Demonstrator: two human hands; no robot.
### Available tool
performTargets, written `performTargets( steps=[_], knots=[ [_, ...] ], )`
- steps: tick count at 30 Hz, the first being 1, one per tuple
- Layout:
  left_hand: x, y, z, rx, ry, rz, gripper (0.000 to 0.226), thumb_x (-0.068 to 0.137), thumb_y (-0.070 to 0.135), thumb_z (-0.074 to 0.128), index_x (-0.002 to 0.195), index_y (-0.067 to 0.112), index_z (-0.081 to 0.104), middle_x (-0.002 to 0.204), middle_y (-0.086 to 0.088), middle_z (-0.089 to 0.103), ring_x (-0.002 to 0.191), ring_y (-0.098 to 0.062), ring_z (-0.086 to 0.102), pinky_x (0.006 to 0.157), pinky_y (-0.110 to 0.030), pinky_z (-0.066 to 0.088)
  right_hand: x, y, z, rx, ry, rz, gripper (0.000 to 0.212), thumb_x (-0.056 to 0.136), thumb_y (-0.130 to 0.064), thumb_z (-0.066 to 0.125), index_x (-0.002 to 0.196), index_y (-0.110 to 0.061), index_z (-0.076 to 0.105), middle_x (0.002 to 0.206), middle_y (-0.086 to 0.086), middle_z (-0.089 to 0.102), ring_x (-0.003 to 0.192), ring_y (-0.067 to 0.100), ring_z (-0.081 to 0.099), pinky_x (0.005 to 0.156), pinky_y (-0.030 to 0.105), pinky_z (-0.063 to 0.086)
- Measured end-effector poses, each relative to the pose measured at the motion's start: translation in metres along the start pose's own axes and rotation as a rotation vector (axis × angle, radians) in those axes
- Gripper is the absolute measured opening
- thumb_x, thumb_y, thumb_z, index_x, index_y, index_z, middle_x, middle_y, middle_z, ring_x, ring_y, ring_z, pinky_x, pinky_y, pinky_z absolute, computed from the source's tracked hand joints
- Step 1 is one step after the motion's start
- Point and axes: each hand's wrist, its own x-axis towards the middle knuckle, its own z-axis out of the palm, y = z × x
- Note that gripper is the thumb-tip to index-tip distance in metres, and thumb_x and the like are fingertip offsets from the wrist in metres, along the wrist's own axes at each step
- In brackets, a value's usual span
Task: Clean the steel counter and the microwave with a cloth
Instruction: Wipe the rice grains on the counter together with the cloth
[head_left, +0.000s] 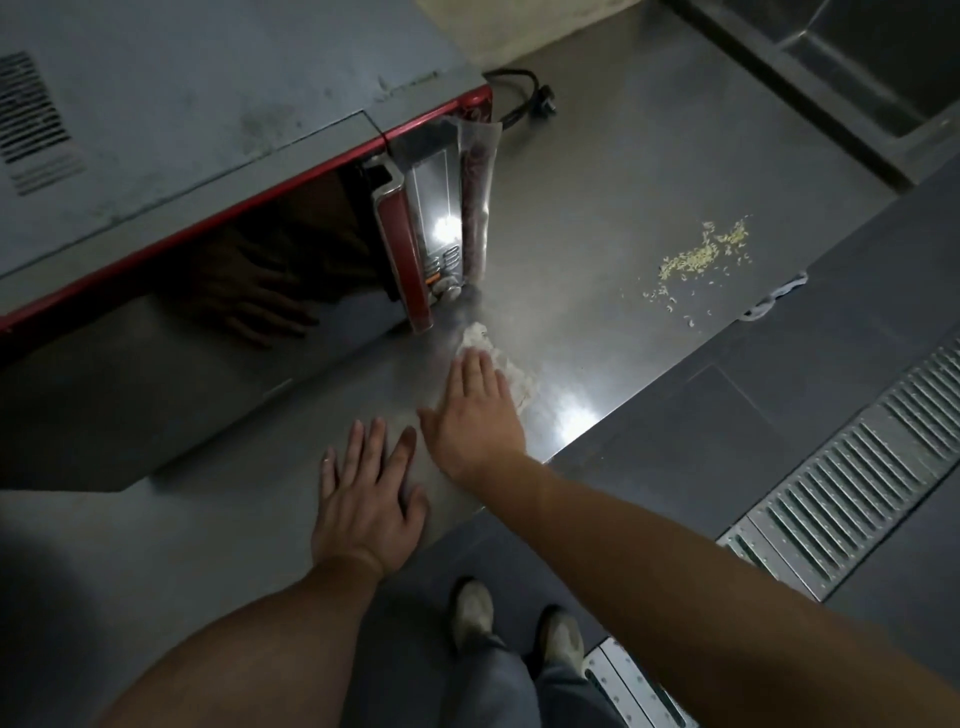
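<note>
Head view: my right hand (475, 410) lies flat, fingers straight, pressing the one cloth (498, 364) onto the steel worktop (597, 218) so it wipes, just in front of the microwave (208, 156) corner. My left hand (363, 493) is spread flat on the worktop, holding nothing, likely as a brace. One microwave, one plug (545, 104) behind it, one scatter of crumbs (696, 260) not yet wiped.
</note>
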Motion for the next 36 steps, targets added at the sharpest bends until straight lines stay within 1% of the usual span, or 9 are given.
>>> performTargets(
  steps=[3, 7, 15, 20, 23, 27, 30, 34, 36],
  knots=[
    [-0.001, 0.0, -0.001, -0.001, 0.004, 0.004, 0.074, 0.085, 0.052, 0.032, 0.156, 0.033, 0.026, 0.166, -0.004, 0.014, 0.154, -0.024, 0.006, 0.122, -0.054, 0.009, -0.003, -0.011, 0.015, -0.012, -0.014, 0.109, 0.074, 0.101, -0.051, 0.012, 0.154, -0.003, -0.01, 0.161, 0.017, -0.019, 0.148, 0.03, -0.022, 0.122, 0.045, -0.006],
    [0.0, 0.0, -0.001, -0.011, -0.002, 0.012, 0.075, 0.085, 0.052, 0.031, 0.157, 0.035, 0.021, 0.167, -0.002, 0.008, 0.154, -0.022, 0.001, 0.122, -0.052, 0.003, -0.006, 0.008, 0.025, -0.08, 0.03, 0.049, 0.073, 0.101, -0.054, 0.006, 0.154, -0.009, -0.013, 0.16, 0.011, -0.022, 0.147, 0.025, -0.025, 0.121, 0.043, -0.01],
    [0.001, 0.004, -0.007, 0.007, -0.068, 0.009, 0.074, 0.091, 0.056, 0.02, 0.158, 0.038, -0.006, 0.164, 0.001, -0.021, 0.15, -0.021, -0.024, 0.121, -0.052, -0.011, -0.009, 0.08, 0.011, -0.288, 0.059, -0.209, 0.07, 0.1, -0.056, 0.014, 0.157, -0.018, 0.004, 0.164, 0.004, -0.003, 0.152, 0.021, -0.005, 0.123, 0.041, 0.001],
    [0.0, 0.004, -0.01, 0.041, -0.087, 0.026, 0.073, 0.096, 0.061, 0.02, 0.157, 0.035, -0.012, 0.163, -0.001, -0.023, 0.149, -0.024, -0.026, 0.12, -0.054, -0.01, -0.001, 0.109, 0.0, -0.33, 0.047, -0.275, 0.066, 0.101, -0.05, 0.023, 0.158, -0.02, 0.011, 0.164, 0.003, 0.005, 0.152, 0.019, 0.003, 0.122, 0.039, 0.002],
    [0.0, 0.007, -0.01, 0.054, -0.082, 0.009, 0.073, 0.096, 0.061, 0.02, 0.158, 0.032, -0.006, 0.165, -0.004, -0.015, 0.152, -0.026, -0.018, 0.12, -0.057, -0.006, 0.002, 0.132, -0.013, -0.342, 0.054, -0.284, 0.063, 0.103, -0.049, 0.018, 0.158, -0.022, 0.002, 0.164, 0.0, -0.004, 0.152, 0.018, -0.005, 0.123, 0.037, -0.002],
    [0.002, 0.025, -0.013, 0.092, -0.076, -0.04, 0.079, 0.095, 0.064, 0.023, 0.158, 0.017, 0.019, 0.165, -0.013, 0.009, 0.154, -0.028, 0.003, 0.12, -0.058, 0.004, 0.007, 0.172, -0.035, -0.322, 0.029, -0.273, 0.06, 0.102, -0.049, 0.008, 0.155, -0.024, -0.009, 0.163, 0.0, -0.012, 0.15, 0.016, -0.015, 0.123, 0.037, -0.003],
    [0.015, 0.049, -0.019, 0.105, -0.023, -0.071, 0.077, 0.096, 0.064, 0.022, 0.156, 0.015, 0.028, 0.164, -0.012, 0.012, 0.153, -0.028, 0.007, 0.12, -0.058, 0.009, 0.015, 0.203, -0.052, -0.311, 0.028, -0.293, 0.061, 0.099, -0.049, 0.001, 0.154, -0.024, -0.01, 0.163, 0.0, -0.012, 0.15, 0.017, -0.014, 0.124, 0.039, 0.0],
    [0.044, 0.106, -0.027, 0.102, 0.008, 0.009, 0.071, 0.097, 0.061, 0.018, 0.158, 0.024, 0.02, 0.165, -0.011, 0.002, 0.153, -0.03, -0.005, 0.12, -0.058, 0.004, 0.027, 0.239, -0.067, -0.278, 0.032, -0.305, 0.063, 0.097, -0.051, -0.008, 0.154, -0.025, -0.009, 0.163, -0.001, -0.011, 0.15, 0.016, -0.012, 0.122, 0.036, -0.005],
    [0.063, 0.141, -0.035, 0.078, 0.036, 0.0, 0.071, 0.097, 0.06, 0.019, 0.159, 0.025, 0.016, 0.165, -0.01, -0.005, 0.152, -0.028, -0.014, 0.121, -0.056, -0.001, 0.034, 0.248, -0.074, -0.246, 0.022, -0.33, 0.064, 0.098, -0.049, -0.002, 0.156, -0.022, -0.002, 0.163, 0.0, -0.006, 0.151, 0.017, -0.007, 0.122, 0.035, -0.004]
  ],
)
